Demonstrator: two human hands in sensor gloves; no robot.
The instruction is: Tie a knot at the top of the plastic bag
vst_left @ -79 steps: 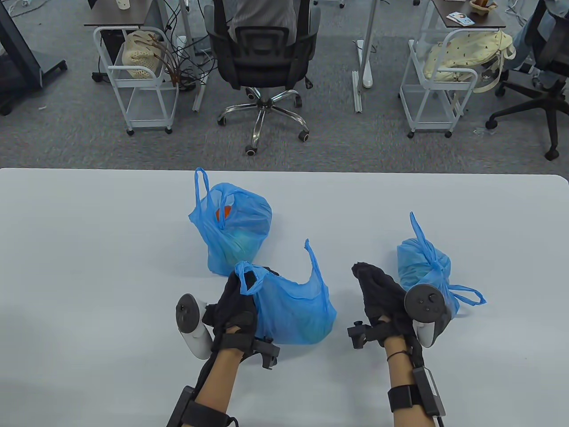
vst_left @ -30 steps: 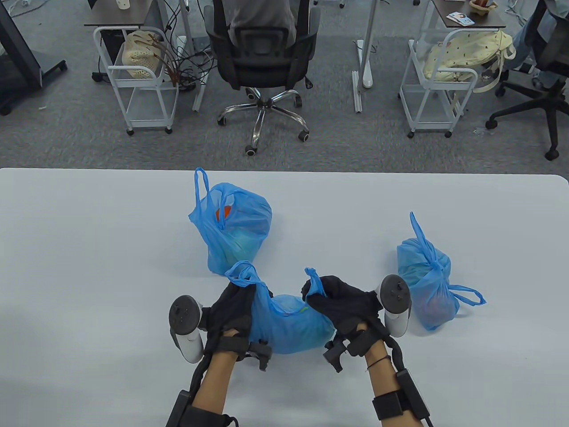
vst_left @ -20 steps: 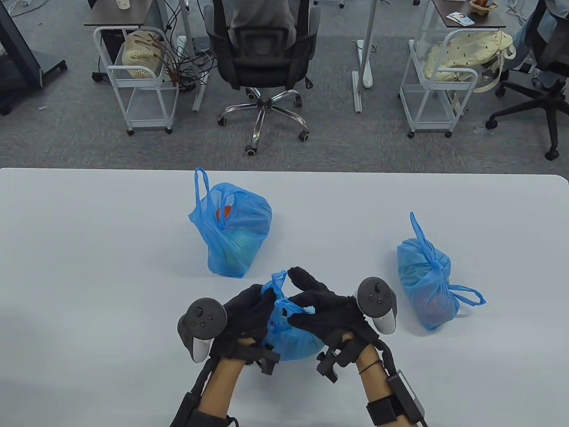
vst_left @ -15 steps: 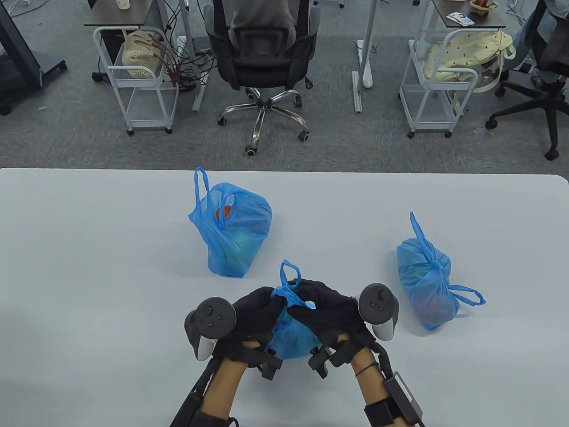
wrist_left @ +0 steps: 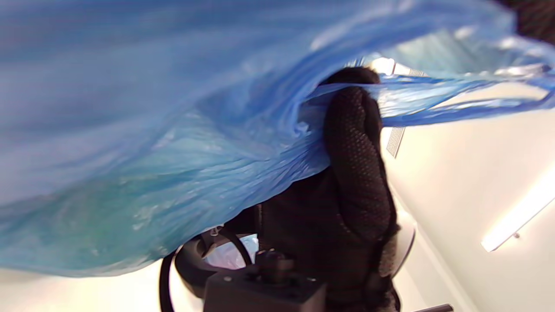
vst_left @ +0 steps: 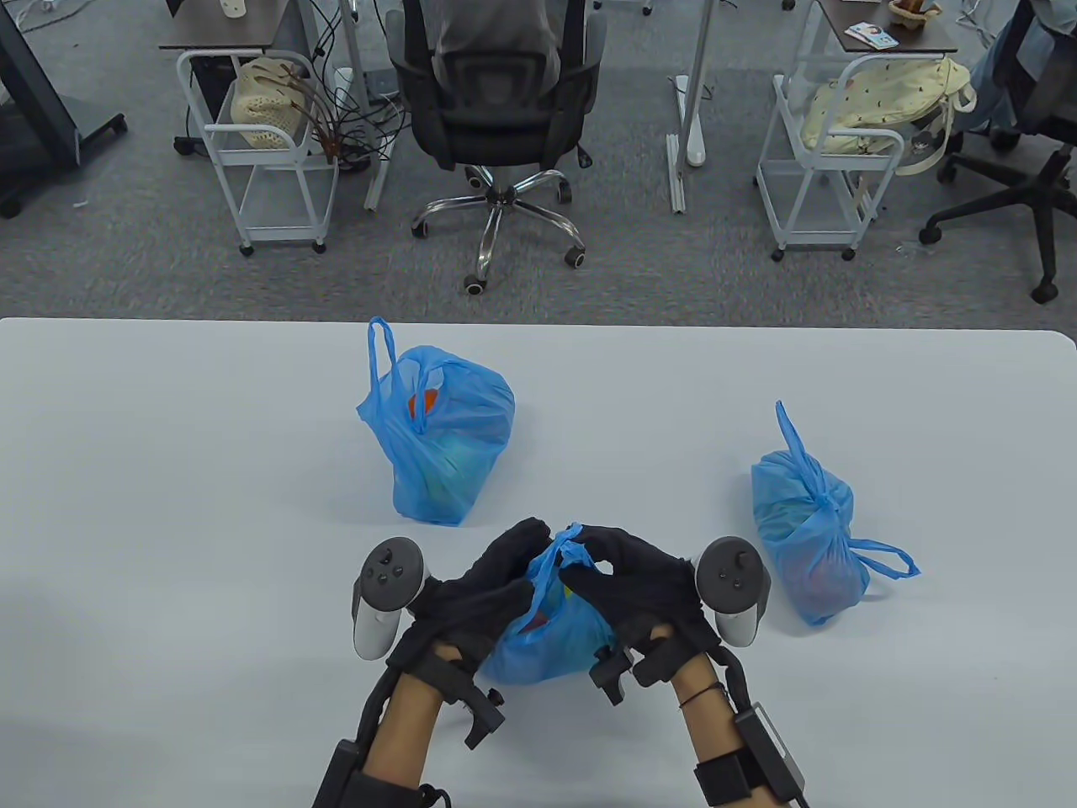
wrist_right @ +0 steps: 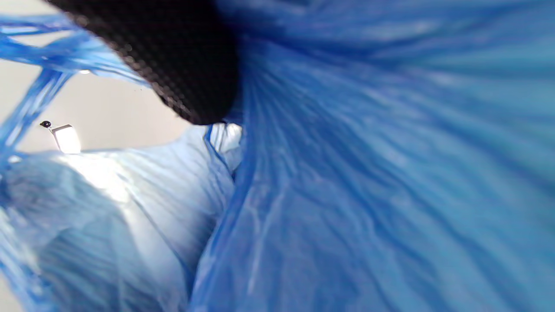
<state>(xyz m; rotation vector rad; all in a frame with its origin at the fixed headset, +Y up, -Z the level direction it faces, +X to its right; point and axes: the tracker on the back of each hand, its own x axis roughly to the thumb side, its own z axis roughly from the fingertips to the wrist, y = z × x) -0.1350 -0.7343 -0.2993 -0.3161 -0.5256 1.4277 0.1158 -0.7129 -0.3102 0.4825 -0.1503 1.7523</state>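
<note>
A blue plastic bag [vst_left: 547, 644] with something inside sits near the table's front edge, between my two hands. My left hand [vst_left: 496, 576] grips the bag's top from the left. My right hand [vst_left: 618, 568] grips it from the right, and a handle loop [vst_left: 570, 543] sticks up between the fingers. The handles are crossed at the bag's top; whether they form a knot is hidden by the fingers. Blue plastic [wrist_left: 151, 143] fills the left wrist view around a gloved finger [wrist_left: 355, 156]. Blue plastic [wrist_right: 347, 186] also fills the right wrist view, under a gloved fingertip [wrist_right: 173, 56].
An untied blue bag [vst_left: 437, 433] with an upright handle stands behind the hands. A tied blue bag [vst_left: 808, 526] lies to the right. The white table [vst_left: 168, 505] ends at a far edge [vst_left: 538, 321], with office chairs and carts beyond.
My hands took the bag's two handles, brought them together over its top and crossed them. In the last half second the upright loop dropped lower between my fingers.
</note>
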